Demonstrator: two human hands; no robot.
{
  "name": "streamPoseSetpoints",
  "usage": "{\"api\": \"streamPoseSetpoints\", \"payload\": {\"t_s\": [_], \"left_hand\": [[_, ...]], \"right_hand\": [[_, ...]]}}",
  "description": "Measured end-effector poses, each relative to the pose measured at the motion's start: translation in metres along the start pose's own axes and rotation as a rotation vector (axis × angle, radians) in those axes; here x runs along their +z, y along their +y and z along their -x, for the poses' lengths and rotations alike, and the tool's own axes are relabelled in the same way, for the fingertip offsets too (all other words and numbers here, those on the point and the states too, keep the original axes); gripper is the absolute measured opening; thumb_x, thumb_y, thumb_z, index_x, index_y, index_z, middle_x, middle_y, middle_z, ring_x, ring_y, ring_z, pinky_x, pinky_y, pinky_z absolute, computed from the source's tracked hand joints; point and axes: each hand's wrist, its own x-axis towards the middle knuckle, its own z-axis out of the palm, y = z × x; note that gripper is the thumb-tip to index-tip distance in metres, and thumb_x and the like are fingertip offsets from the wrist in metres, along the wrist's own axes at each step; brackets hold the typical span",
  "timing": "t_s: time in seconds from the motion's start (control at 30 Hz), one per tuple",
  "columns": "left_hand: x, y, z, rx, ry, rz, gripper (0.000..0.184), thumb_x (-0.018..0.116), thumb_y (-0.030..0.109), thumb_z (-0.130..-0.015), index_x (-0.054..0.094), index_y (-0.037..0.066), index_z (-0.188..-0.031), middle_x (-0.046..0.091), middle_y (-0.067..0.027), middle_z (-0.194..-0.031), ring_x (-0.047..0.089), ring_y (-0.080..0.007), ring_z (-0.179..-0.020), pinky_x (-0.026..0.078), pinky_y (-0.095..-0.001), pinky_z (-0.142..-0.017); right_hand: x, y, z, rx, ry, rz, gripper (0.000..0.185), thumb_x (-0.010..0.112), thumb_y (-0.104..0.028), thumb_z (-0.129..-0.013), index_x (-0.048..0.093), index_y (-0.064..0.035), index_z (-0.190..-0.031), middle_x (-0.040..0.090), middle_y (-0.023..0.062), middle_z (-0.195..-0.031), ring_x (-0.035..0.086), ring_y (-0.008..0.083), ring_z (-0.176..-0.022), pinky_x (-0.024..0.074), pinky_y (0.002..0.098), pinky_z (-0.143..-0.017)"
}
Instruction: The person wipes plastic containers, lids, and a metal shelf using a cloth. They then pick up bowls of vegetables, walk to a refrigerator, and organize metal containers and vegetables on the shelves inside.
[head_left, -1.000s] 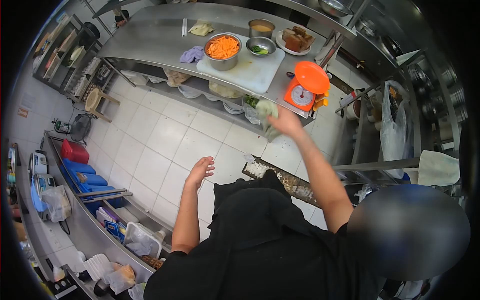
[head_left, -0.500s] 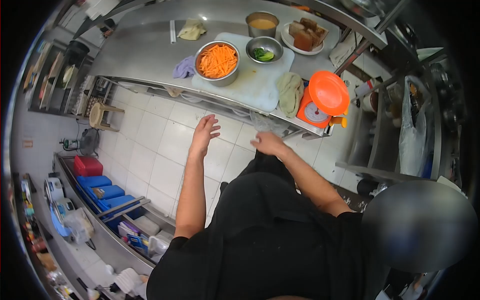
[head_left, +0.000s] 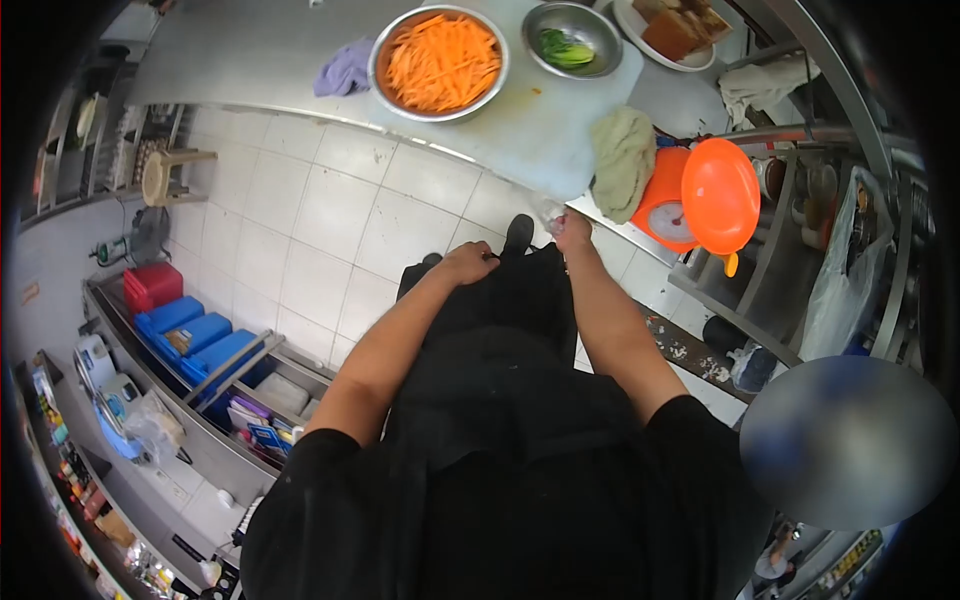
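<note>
My left hand (head_left: pixel 470 263) is closed on the edge of the black apron (head_left: pixel 490 310) in front of my legs. The fingers of my right hand (head_left: pixel 573 231) are curled at the apron's other side, gripping its edge. Just beyond my right hand, a clear plastic bag (head_left: pixel 546 208) hangs below the counter's edge; whether they touch I cannot tell. On the white cutting board (head_left: pixel 545 135) stand a metal bowl of carrot sticks (head_left: pixel 443 64) and a smaller bowl with green leaves (head_left: pixel 566 48).
A green cloth (head_left: pixel 622 160) lies beside an orange scale (head_left: pixel 722 195) at the counter's right end. A purple cloth (head_left: pixel 345 68) is left of the carrots. Blue bins (head_left: pixel 190 335) line the left, near a stool (head_left: pixel 165 177). A blurred round shape (head_left: pixel 850 440) covers the lower right.
Both hands have come down to the apron: the left, formerly spread in the air, has moved right and closed; the right has moved slightly outward. The view has shifted closer to the counter.
</note>
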Motion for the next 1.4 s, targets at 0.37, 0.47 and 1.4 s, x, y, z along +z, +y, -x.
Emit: {"api": "streamPoseSetpoints", "payload": {"t_s": [0.37, 0.47, 1.4], "left_hand": [[-0.05, -0.058, 0.029, 0.279, 0.012, 0.429, 0.065, 0.049, 0.055, -0.106, 0.058, -0.002, -0.136, 0.066, -0.0209, -0.133, 0.062, -0.0332, -0.125, 0.046, -0.0395, -0.107], [-0.065, -0.071, 0.051, 0.3, 0.089, 0.539, 0.078, 0.053, 0.059, -0.102, 0.046, -0.003, -0.149, 0.052, -0.0245, -0.15, 0.051, -0.0362, -0.139, 0.04, -0.0406, -0.115], [-0.026, -0.326, 0.179, -0.167, 0.536, 1.207, 0.016, 0.054, 0.009, -0.094, 0.066, 0.004, -0.104, 0.071, -0.0183, -0.09, 0.067, -0.0298, -0.079, 0.051, -0.0392, -0.074]], "right_hand": [[0.066, -0.055, 0.294, -0.52, -0.16, 0.829, 0.018, 0.062, -0.017, -0.102, 0.068, -0.0017, -0.11, 0.072, 0.005, -0.096, 0.063, 0.0128, -0.084, 0.0495, 0.0312, -0.072], [0.095, -0.042, 0.357, -0.549, -0.214, 0.971, 0.02, 0.062, -0.018, -0.101, 0.068, -0.0002, -0.11, 0.072, 0.0054, -0.096, 0.063, 0.0125, -0.085, 0.0485, 0.0293, -0.076], [0.212, 0.063, 0.392, -0.09, -0.669, 1.722, 0.024, 0.064, -0.029, -0.104, 0.067, -0.0051, -0.104, 0.055, -0.0049, -0.07, 0.049, 0.0043, -0.061, 0.0404, 0.0243, -0.057]]}}
